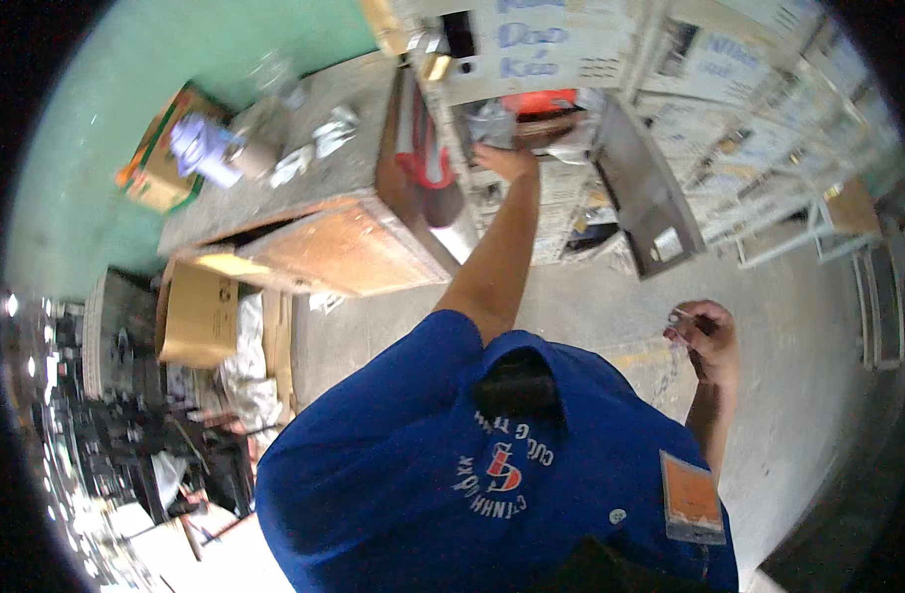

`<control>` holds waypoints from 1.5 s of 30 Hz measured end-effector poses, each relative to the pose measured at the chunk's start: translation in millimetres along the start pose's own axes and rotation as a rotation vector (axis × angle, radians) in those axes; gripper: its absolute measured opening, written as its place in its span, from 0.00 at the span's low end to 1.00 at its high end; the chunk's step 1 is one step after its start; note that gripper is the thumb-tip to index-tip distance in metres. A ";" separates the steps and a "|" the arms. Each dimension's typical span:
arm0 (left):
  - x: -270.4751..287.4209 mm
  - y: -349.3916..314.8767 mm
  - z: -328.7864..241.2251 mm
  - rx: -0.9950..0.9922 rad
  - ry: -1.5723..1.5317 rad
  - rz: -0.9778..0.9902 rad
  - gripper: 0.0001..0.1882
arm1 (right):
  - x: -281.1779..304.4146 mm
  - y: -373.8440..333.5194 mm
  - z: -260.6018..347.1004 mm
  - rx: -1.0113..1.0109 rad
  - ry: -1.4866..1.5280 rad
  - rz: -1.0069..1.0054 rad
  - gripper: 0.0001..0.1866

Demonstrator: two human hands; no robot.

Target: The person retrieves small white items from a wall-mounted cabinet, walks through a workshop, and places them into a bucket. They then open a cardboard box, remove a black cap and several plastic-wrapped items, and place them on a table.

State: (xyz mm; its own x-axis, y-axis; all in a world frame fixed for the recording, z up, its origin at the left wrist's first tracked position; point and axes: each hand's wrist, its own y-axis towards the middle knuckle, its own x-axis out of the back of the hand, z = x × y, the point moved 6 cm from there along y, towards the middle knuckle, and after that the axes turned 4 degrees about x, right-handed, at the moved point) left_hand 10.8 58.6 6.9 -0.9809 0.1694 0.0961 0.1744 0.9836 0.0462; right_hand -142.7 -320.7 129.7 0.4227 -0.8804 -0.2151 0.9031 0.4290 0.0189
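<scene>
My left hand (507,161) reaches to the mouth of an open locker compartment, its visible fingers stretched toward the left edge; the fingertips are partly hidden. Just beyond it lie a crumpled clear plastic bag (491,127), a brown item (548,129) and a bright orange-red item (537,101). The grey metal locker door (638,188) hangs open to the right of that compartment. Lower right, away from the lockers, my right hand (709,343) is closed on a small metal object (680,318) with a thin chain dangling below; its exact kind is too small to tell.
Left of the lockers stands a worn wooden cabinet (324,247) with a cardboard box (166,148), a purple item (204,148) and crumpled plastic on top. Another cardboard box (198,313) sits lower left. A metal-framed bench (813,227) is at the right.
</scene>
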 end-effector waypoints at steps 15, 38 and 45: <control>248.7 270.8 -77.8 -0.803 0.846 -0.078 0.20 | -54.2 49.8 -20.6 -0.078 0.081 0.091 0.10; 264.8 404.8 -22.2 -0.516 1.157 0.193 0.31 | -103.4 69.1 -24.8 -0.058 0.075 0.090 0.09; 267.7 388.3 -35.6 -0.346 1.096 0.083 0.31 | -92.8 68.4 -21.2 -0.064 0.057 0.086 0.08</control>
State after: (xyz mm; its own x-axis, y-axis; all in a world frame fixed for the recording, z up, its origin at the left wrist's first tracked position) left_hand -181.0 483.7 86.0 -0.3925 -0.0792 0.9163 0.4151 0.8738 0.2533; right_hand -121.8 -205.4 130.3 0.4922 -0.8274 -0.2705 0.8560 0.5166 -0.0225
